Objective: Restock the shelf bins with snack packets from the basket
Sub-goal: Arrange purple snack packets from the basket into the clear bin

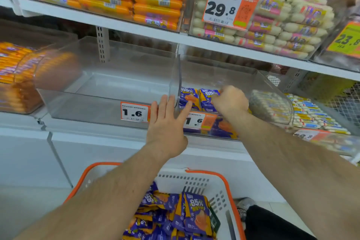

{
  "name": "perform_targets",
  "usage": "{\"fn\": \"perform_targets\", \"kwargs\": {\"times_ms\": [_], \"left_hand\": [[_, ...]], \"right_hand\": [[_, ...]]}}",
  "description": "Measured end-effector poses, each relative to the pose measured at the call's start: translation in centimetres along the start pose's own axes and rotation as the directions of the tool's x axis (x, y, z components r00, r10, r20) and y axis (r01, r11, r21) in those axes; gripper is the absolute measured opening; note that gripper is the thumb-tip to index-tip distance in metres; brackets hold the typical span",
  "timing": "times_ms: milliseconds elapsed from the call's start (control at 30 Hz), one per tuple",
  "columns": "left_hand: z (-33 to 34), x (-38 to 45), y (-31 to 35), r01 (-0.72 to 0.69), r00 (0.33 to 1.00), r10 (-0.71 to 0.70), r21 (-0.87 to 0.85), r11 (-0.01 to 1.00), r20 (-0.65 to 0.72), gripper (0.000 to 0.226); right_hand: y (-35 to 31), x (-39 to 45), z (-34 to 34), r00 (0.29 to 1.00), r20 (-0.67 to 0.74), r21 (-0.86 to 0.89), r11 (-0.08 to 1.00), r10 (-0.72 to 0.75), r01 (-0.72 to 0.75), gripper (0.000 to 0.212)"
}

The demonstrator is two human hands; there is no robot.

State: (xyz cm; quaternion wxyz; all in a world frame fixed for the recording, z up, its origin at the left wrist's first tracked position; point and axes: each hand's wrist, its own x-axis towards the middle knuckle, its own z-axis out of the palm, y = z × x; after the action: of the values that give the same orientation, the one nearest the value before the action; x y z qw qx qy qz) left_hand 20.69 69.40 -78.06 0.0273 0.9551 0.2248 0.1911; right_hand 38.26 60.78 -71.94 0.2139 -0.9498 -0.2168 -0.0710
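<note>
I count two clear bins (109, 91) on my shelf, two "1.6" price tags (134, 112), one basket (196, 179), two standing packets (209, 97).

Head view. L hand (167, 122) flat, fingers (163, 103) straight, pressed against front of clear bins at the divider (177, 84) btwn two compartments. R hand (229, 99) curled, gripping purple-orange snack packets (206, 97) inside the R bin (272, 91). L bin (101, 91) holds nothing visible. Price tags "1.6" (134, 112) on both fronts. Below: white basket (196, 183), orange rim, w/ more matching packets (194, 214).
</note>
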Motion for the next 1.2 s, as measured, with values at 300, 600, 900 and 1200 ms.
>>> {"fn": "perform_targets", "kwargs": {"times_ms": [300,600,900,1200], "left_hand": [[7.8,-15.2,-0.7,0.39,0.845,-0.116,-0.451,0.803,0.523,0.076],[9.4,-18.4,-0.8,0.587,0.651,-0.1,-0.416,0.694,0.753,0.049],[9.5,-19.1,-0.8,0.623,0.609,-0.087,-0.407,0.668,0.788,0.045],[7.5,-18.4,3.2,0.79,0.544,0.065,-0.536,0.297,0.837,0.028]], "right_hand": [[4.2,-15.2,9.9,0.975,0.018,0.255,0.944,-0.22,0.208,0.013],[13.8,-24.4,21.3,0.617,0.699,-0.363,0.923,0.361,-0.128,0.044],[12.3,-25.0,21.1,0.512,0.778,-0.456,0.888,0.365,0.06,0.011],[3.4,-20.2,12.9,0.612,0.786,-0.158,0.986,0.092,0.055,0.029]]}}
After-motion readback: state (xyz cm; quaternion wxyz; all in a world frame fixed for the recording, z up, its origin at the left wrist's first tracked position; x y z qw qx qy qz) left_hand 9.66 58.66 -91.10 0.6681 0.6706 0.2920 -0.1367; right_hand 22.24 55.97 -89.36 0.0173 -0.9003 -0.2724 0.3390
